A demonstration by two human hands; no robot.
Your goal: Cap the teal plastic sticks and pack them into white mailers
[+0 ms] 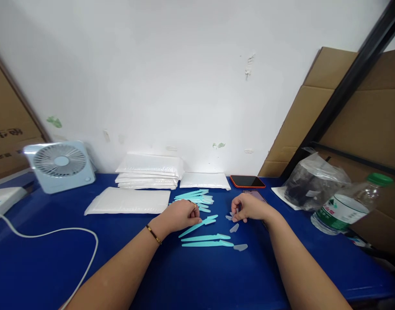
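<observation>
Several turquoise eyebrow razors (205,243) lie on the blue table, two of them side by side in front of me. My left hand (182,216) is closed, its thumb and fingertips on an eyebrow razor (192,229) that lies slanted beside another one. Behind that hand is a loose pile of more razors (202,199). My right hand (248,207) is closed in a pinch just above the table, and what its fingertips hold is hidden. Small clear blade caps lie by its fingers, one cap (234,228) just below them and another cap (240,247) at the nearest razor's tip.
White padded mailers (149,165) are stacked by the wall, with a single mailer (128,200) in front. A fan (60,165) and a white cable (87,232) are at left. Right of me are a phone (247,181), a bagged container (310,183) and a water bottle (346,209).
</observation>
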